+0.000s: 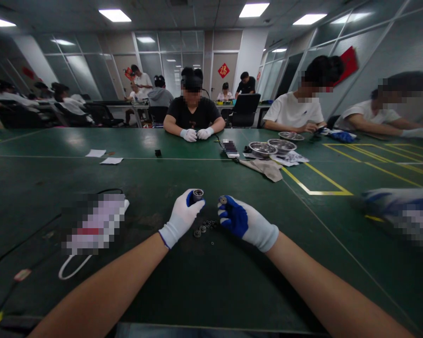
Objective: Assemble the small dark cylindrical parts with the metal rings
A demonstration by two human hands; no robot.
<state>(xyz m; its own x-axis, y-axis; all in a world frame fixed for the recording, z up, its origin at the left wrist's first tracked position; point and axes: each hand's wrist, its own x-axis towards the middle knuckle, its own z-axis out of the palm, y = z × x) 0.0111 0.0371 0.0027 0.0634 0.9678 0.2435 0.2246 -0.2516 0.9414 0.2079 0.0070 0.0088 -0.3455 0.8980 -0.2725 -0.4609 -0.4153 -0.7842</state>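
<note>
My left hand [182,217], in a white glove with blue fingertips, holds a small dark cylindrical part [198,194] upright between its fingers. My right hand [244,222], gloved the same way with a blue palm, pinches a small round metal piece [223,200] a short gap to the right of the cylinder. Below and between both hands, several small metal rings and bearings [205,227] lie loose on the green table [211,281].
A blurred flat item with a black cable [93,222] lies left of my hands. Metal bowls [272,147], a cloth [265,167] and a phone [230,148] sit further back. A person in black [193,112] sits opposite; others sit at right. Yellow tape lines [317,191] mark the table.
</note>
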